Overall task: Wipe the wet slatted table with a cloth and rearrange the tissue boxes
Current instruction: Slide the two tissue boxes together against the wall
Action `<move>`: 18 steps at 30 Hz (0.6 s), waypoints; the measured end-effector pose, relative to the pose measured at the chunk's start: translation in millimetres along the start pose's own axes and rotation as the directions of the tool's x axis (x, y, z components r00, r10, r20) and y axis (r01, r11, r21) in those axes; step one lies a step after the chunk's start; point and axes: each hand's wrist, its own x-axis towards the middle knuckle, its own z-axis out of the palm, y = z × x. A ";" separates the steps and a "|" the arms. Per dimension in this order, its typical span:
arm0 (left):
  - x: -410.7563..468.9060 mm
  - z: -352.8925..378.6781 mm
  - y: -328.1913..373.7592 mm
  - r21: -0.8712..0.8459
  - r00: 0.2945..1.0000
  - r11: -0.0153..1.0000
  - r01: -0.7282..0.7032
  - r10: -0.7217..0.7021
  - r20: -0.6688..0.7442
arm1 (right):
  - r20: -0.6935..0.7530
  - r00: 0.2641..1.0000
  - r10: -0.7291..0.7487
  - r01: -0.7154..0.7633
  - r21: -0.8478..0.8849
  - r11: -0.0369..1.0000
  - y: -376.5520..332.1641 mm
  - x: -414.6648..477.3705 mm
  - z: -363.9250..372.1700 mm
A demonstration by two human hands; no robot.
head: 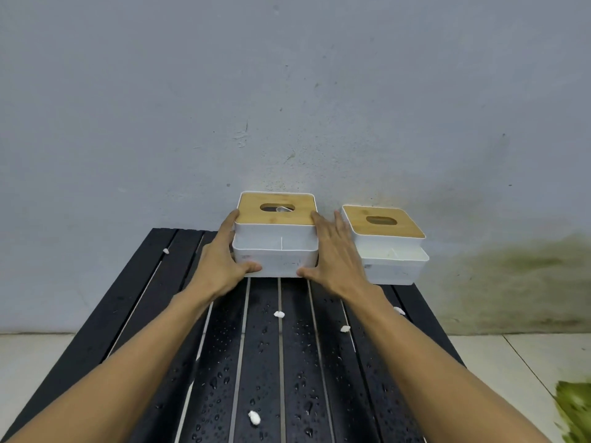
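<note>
Left hand (220, 263) and right hand (332, 254) hold middle tissue box (276, 254) by both sides, thumbs on front. Box at far end of black counter (262, 353), by wall. Right tissue box (388, 254) just beside it. Counter wet, drops everywhere, white bits (279, 314) too. No cloth seen. Could go wrong: wet box slips from hands, wood lid (252, 209) pops off, or box bumps its neighbour.

2 slim forearms show, the left forearm (128, 362) and the right forearm (431, 362), both bare to the frame's edge. The left hand (224, 260) and right hand (332, 260) are bare too, with long fingers.
</note>
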 end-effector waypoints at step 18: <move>-0.7 49.2 12.6 0.014 1.000 1.000 -0.011 0.011 0.019 | 0.053 0.999 0.006 0.002 -0.148 0.989 48.0 -13.9 -6.0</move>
